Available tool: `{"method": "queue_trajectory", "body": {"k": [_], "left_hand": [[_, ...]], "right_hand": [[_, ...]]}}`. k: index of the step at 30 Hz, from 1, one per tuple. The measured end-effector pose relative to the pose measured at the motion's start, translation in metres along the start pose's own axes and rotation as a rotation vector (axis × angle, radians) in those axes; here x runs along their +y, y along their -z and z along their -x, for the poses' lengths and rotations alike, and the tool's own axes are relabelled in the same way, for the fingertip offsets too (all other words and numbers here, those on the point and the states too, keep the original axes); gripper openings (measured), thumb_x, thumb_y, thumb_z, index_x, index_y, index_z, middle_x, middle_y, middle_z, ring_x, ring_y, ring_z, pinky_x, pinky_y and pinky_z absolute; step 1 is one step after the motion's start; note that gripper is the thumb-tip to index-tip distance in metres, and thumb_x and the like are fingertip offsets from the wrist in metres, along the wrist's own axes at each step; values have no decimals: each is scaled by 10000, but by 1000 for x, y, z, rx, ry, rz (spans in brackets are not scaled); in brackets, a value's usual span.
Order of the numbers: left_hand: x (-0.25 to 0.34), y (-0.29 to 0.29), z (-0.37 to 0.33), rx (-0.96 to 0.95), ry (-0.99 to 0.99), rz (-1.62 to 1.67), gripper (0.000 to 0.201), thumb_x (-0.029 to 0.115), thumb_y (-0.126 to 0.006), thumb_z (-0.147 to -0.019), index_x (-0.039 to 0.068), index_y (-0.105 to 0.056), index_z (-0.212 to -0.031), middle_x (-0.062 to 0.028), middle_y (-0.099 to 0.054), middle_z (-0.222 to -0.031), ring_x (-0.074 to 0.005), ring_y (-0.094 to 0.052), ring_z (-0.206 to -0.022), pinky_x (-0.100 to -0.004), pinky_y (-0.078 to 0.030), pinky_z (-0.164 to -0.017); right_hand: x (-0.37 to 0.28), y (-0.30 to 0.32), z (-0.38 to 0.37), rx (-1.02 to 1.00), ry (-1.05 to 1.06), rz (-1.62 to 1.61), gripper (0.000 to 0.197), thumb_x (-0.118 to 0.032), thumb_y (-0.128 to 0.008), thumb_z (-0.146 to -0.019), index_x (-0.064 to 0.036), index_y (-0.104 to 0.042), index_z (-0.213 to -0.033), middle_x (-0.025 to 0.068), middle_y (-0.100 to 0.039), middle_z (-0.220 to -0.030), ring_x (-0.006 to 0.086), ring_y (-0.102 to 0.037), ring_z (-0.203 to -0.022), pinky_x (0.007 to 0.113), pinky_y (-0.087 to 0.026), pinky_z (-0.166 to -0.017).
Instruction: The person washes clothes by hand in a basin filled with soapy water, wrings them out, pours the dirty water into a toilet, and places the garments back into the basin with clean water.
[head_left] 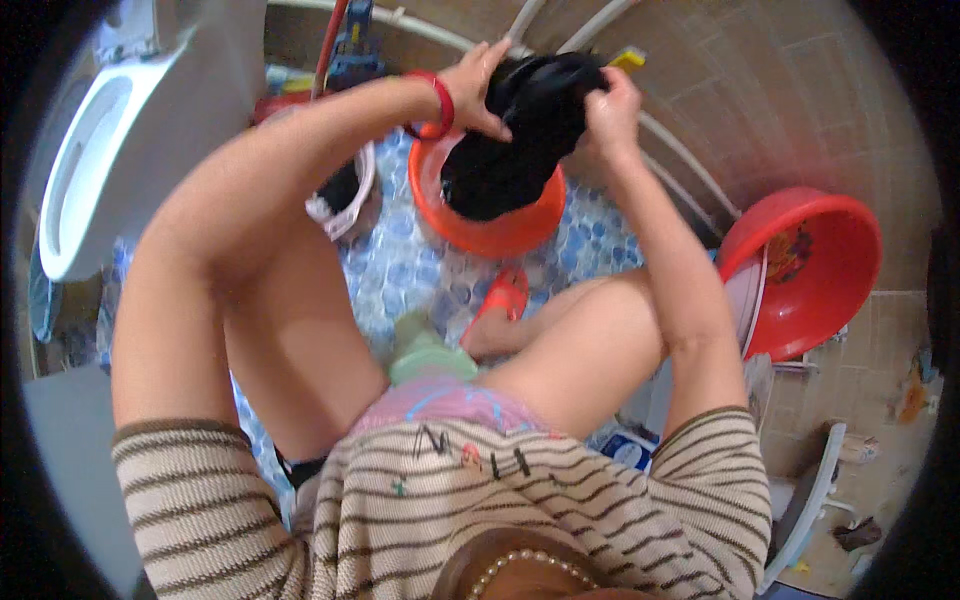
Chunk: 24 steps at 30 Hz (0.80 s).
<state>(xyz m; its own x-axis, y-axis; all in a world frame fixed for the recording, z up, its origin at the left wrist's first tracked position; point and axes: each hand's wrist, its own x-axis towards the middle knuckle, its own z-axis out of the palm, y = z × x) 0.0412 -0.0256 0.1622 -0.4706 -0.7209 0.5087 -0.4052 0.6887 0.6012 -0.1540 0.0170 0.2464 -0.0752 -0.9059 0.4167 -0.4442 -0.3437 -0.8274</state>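
A dark, bunched black garment (530,130) hangs over an orange-red basin (490,238), its lower end inside the rim. What sort of garment it is cannot be made out. At its upper right corner, my right hand (612,108) has its fingers closed on the fabric. My left hand (472,88), with a red band on the wrist, is at the garment's left edge. Its fingers are spread and its thumb points down against the cloth. The garment covers much of the basin's inside.
Left of the basin stands a smaller pale tub (350,205) with dark cloth in it. A large red basin (820,275) leans at the right wall beside white pipes (690,165). A white toilet (95,170) is at left. Blue pebble-patterned flooring (400,270) lies below.
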Motion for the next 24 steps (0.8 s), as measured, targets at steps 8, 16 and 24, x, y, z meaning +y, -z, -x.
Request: {"method": "queue_trajectory", "body": {"k": [8,16,24], "left_hand": [[20,-9,-10,-191,218,189,461,302,-787,-540,90,-623,-915,-147,-649,-907,-341,-598,-902,-389,-467,-797],[35,7,-10,-150,191,288,375,305,-742,-593,56,-631,-851,-179,-638,-875,-369,-588,-860,-405,-466,-765],[77,7,-10,-214,-10,134,246,257,-642,-697,82,-599,-864,-174,-624,-883,-382,-569,-874,-416,-461,-745]], "right_hand": [[-16,10,-8,-816,127,234,234,6,-541,-691,15,-552,-925,147,-588,-868,233,-554,-849,324,-431,-778],[-110,73,-122,592,655,761,591,-317,-701,-751,74,-513,-1153,218,-509,-1195,278,-526,-1059,340,-433,-875],[-75,108,-203,377,278,-6,227,-150,-607,-843,43,-620,-963,74,-631,-778,138,-580,-694,300,-489,-673]]}}
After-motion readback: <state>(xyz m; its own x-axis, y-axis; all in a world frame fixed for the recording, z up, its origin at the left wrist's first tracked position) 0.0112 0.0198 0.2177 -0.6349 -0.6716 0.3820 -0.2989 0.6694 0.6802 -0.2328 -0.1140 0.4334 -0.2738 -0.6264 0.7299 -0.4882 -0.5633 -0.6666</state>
